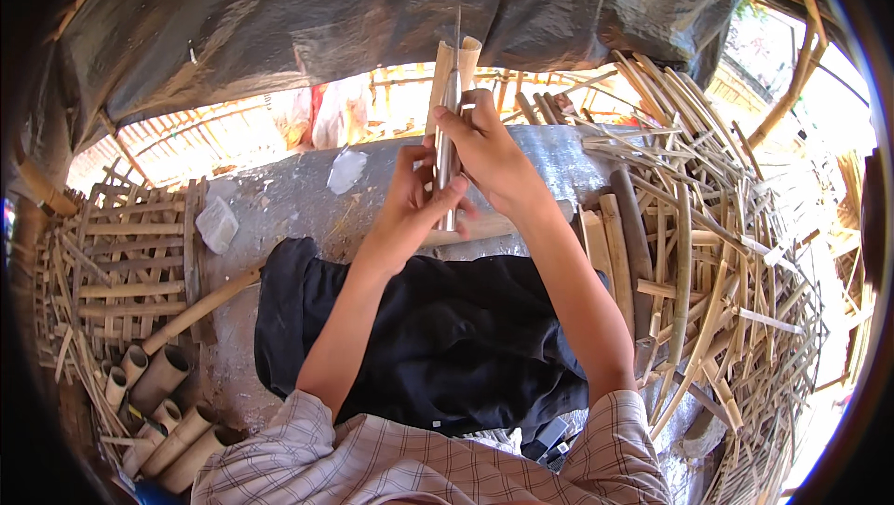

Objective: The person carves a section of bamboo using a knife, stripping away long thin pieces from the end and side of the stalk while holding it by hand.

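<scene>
In front of me, a knife (447, 165) with a shiny metal tube-like handle stands nearly upright, its thin blade pointing away. My left hand (414, 198) is closed round the lower handle, thumb along its side. Higher up, my right hand (489, 147) is closed too, with its thumb pressed on the metal. A pale piece of bamboo (442, 81) shows right behind the blade, on both sides of it. My fingers hide its lower part, so I cannot tell which hand bears it. Black cloth (447, 328) covers my lap below both forearms.
Bamboo strips and sticks (708, 272) are heaped at the right. On the left lie a bamboo lattice (135, 249) and several cut bamboo tubes (163, 375). A pale block (217, 224) rests on the grey surface (289, 188). A dark tarp (372, 12) hangs at the far side.
</scene>
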A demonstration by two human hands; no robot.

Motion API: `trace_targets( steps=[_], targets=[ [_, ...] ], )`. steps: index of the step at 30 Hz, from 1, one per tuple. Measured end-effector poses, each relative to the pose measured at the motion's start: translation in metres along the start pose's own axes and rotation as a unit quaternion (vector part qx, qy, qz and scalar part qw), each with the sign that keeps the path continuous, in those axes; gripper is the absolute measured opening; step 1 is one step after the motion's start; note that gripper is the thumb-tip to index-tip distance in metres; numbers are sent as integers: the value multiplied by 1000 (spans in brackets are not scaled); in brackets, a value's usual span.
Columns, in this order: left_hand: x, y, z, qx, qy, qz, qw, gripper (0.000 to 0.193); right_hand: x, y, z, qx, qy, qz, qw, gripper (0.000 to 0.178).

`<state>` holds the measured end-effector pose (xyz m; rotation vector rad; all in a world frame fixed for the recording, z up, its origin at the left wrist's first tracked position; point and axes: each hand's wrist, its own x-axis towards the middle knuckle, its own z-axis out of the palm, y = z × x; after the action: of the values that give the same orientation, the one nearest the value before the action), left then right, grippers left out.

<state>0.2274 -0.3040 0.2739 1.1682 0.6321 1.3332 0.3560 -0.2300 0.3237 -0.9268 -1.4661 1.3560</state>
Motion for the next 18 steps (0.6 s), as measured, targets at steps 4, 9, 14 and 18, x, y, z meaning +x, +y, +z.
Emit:
trace_targets(
  steps=[4, 9, 14, 18],
  targets=[
    [-6, 31, -33, 215, 50, 10, 975, 37, 10, 18, 9, 54, -69, -100, 991, 33],
    [-21, 90, -70, 510, 87, -76, 852, 35, 35, 94, -80, -530, -97, -24, 842, 52],
    [-23, 140, -81, 622, 117, -141, 761, 31, 29, 280, -172, -754, -137, -45, 640, 108],
    [-15, 167, -97, 633, 93, -191, 744, 33, 24, 319, -198, -748, -192, 88, 630, 106]
  ],
)
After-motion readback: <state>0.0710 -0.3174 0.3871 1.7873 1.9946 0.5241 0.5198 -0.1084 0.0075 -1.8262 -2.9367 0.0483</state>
